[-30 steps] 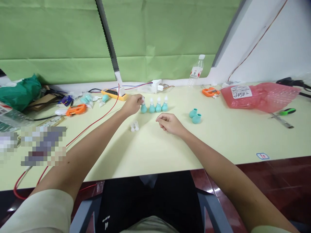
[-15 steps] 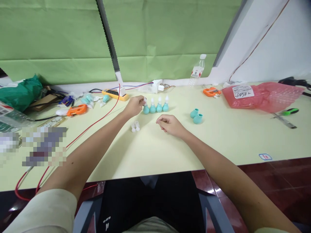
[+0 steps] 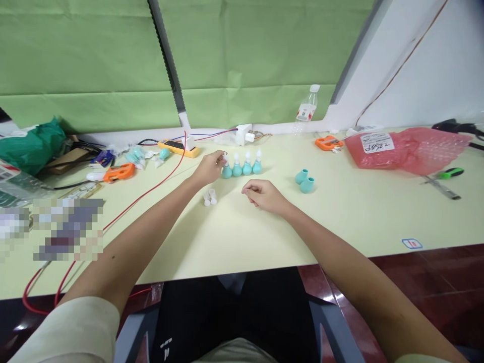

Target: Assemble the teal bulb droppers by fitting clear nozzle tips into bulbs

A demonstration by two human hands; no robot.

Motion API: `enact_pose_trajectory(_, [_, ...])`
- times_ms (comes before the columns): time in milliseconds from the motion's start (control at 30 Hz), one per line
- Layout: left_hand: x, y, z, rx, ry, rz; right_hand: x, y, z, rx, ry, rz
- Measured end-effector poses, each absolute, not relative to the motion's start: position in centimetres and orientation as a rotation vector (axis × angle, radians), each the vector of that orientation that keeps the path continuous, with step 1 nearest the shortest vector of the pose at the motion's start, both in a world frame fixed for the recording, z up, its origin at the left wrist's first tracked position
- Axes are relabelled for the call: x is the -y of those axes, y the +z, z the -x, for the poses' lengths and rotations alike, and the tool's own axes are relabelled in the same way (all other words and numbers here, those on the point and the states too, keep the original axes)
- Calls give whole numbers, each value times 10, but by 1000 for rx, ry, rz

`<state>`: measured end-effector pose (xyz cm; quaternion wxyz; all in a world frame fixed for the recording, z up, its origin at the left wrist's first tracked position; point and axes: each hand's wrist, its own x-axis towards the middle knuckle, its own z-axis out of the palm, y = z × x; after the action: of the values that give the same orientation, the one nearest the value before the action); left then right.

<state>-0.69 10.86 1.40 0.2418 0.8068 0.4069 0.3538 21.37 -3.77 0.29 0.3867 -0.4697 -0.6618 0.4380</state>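
Observation:
Several small teal bulb-shaped bottles with white pointed tops [image 3: 247, 167] stand upright in a row on the table. My left hand [image 3: 210, 167] is closed at the row's left end, its fingertips pinching the white top of the leftmost teal bottle [image 3: 227, 172]. My right hand [image 3: 266, 195] rests in front of the row, fingers curled together, with nothing visible in them. Two small white plastic pieces [image 3: 210, 197] lie nearer me, below my left hand. Over to the right are two open-mouthed teal bulb pieces [image 3: 304, 181], side by side and without white tops.
A pink plastic bag [image 3: 404, 151] and a green-handled tool [image 3: 446, 176] lie at the right. Behind stand a plastic bottle [image 3: 307, 108] and a white plug box [image 3: 244, 134]. A red cable [image 3: 151, 186] crosses the left side, near a yellow meter [image 3: 177, 147] and an orange tool [image 3: 119, 172].
Almost nothing differs. My left hand stays at the leftmost bottle with its fingers slightly shifted, and the whole view has moved very slightly.

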Motion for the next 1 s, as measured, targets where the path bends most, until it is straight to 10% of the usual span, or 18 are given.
enact_pose_trajectory(1000, [4, 27, 69, -977, 701, -2958, 28, 0, -227, 1751, 833, 1256])
